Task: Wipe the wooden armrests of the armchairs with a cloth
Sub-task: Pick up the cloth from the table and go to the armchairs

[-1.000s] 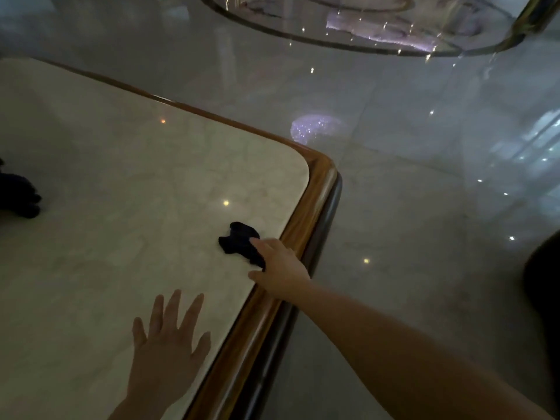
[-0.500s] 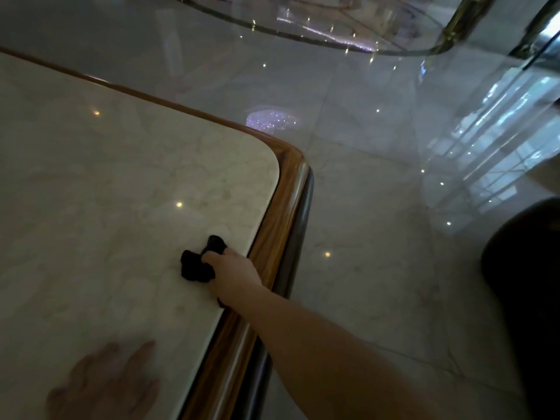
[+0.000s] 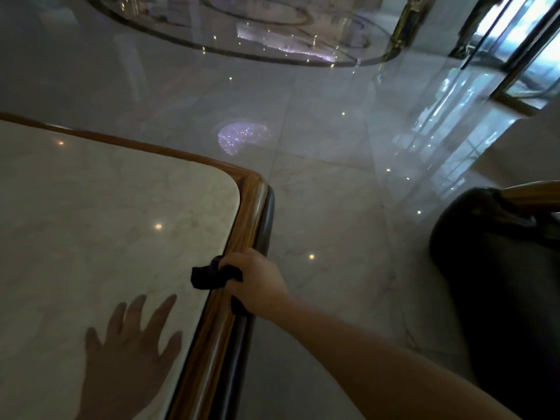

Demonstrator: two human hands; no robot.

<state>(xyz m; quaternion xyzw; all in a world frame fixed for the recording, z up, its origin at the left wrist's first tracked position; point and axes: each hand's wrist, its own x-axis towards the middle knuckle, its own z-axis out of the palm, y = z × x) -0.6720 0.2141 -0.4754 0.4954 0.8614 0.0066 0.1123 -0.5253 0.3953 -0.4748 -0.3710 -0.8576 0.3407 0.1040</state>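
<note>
I note my right hand [image 3: 257,280] closed on the dark cloth [image 3: 209,277] at the surface's [image 3: 121,222] right wooden edge; left hand [image 3: 130,356] flat, grip open.

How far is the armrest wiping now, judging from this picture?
Nothing on the armrests looks done. In hand: the right hand grips the dark cloth at the wooden rim of the marble table, while the left hand lies open on the tabletop. Left: the wooden armrest of the dark armchair at the right, untouched, and any other armrests out of view.
</note>
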